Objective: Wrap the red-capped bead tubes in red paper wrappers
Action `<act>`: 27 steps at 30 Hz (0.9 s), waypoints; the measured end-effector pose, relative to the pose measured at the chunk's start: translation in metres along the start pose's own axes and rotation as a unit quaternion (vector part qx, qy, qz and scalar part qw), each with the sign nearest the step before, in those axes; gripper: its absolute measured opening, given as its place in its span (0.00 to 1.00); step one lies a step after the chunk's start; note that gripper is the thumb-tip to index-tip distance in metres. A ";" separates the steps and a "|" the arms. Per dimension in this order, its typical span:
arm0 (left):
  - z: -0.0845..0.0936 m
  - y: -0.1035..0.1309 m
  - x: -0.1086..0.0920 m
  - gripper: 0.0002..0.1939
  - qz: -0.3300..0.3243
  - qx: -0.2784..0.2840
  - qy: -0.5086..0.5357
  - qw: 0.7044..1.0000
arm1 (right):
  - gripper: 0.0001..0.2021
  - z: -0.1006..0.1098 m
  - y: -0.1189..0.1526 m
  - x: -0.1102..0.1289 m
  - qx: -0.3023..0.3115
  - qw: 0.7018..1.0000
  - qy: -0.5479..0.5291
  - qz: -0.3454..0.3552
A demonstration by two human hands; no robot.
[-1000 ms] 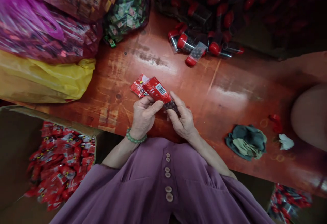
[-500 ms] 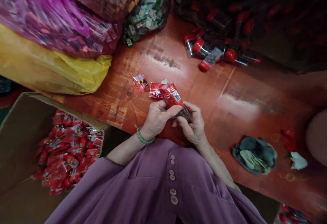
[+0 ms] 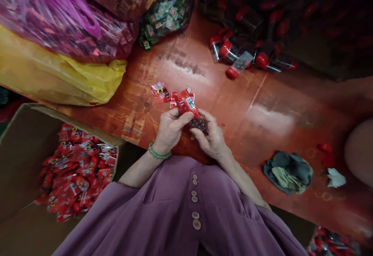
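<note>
Between my hands is a small clear bottle (image 3: 198, 123) of dark round pieces, its upper part inside a red printed wrapper (image 3: 186, 102) with a barcode. My left hand (image 3: 171, 128), with a green bead bracelet at the wrist, grips the wrapper, thumb across its lower edge. Closed round the bare lower end of the bottle is my right hand (image 3: 211, 137). A red printed wrapper (image 3: 160, 92) lies flat on the table just beyond, and part of another shows behind the held one.
Red-capped bottles (image 3: 233, 55) lie by a dark heap at the back right. Filled plastic bags (image 3: 113, 40) crowd the back left. A cardboard box (image 3: 116, 147) of red packets stands at left. A dark cloth (image 3: 287, 172) lies on the right of the table (image 3: 233, 100).
Both hands have shifted slightly left with the bottle and wrapper. The wrapper's top now tilts further left, over the wrapper lying on the table.
</note>
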State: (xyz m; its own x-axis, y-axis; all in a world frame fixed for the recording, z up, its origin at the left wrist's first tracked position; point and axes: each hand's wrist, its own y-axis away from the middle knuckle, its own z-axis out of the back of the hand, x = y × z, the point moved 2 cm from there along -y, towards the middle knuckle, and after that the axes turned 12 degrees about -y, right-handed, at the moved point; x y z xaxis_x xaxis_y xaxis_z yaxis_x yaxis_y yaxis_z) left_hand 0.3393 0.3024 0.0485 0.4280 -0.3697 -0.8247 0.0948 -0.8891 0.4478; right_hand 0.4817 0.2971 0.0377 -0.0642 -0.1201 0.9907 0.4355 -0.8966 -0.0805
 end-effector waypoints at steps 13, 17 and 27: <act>0.005 -0.003 -0.003 0.17 -0.008 0.023 -0.007 1.000 | 0.25 -0.002 -0.004 0.009 0.023 0.988 -0.129 -0.080; 0.008 -0.004 -0.002 0.20 0.004 0.007 -0.010 1.000 | 0.23 -0.004 -0.006 0.013 0.007 0.989 -0.122 -0.088; 0.003 -0.003 0.000 0.17 -0.041 -0.025 -0.040 0.998 | 0.20 -0.004 -0.004 0.013 -0.011 0.998 -0.026 -0.061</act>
State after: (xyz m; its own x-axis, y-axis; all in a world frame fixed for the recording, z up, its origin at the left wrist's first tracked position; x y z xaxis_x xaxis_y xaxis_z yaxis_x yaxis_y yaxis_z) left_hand 0.3365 0.3048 0.0465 0.3438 -0.3185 -0.8834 0.1726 -0.9032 0.3929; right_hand 0.4752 0.2973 0.0504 -0.0682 0.0125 0.9976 0.4070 -0.9126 0.0392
